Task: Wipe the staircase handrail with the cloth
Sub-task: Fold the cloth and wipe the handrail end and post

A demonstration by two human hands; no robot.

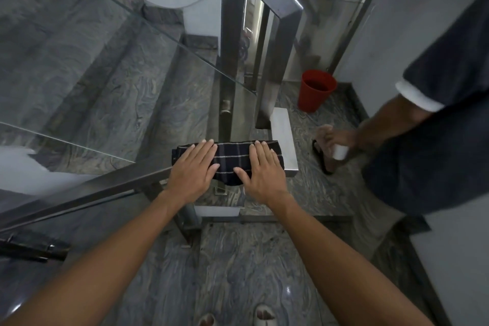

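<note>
A dark checked cloth (232,159) lies spread over the flat steel handrail (284,135) where it turns at the landing corner. My left hand (194,169) presses flat on the cloth's left part, fingers together and pointing away from me. My right hand (260,171) lies flat on its right part, thumb stretched toward the left hand. Neither hand grips the cloth; both palms rest on top. From under my left hand the rail (92,193) slopes down to the left above a glass panel (79,69).
Grey marble steps (111,92) descend to the left behind the glass. A red bucket (316,90) stands on the landing floor at the right. Another person (436,127) in dark clothes stands at the right, holding a white object. Steel posts (229,34) rise ahead.
</note>
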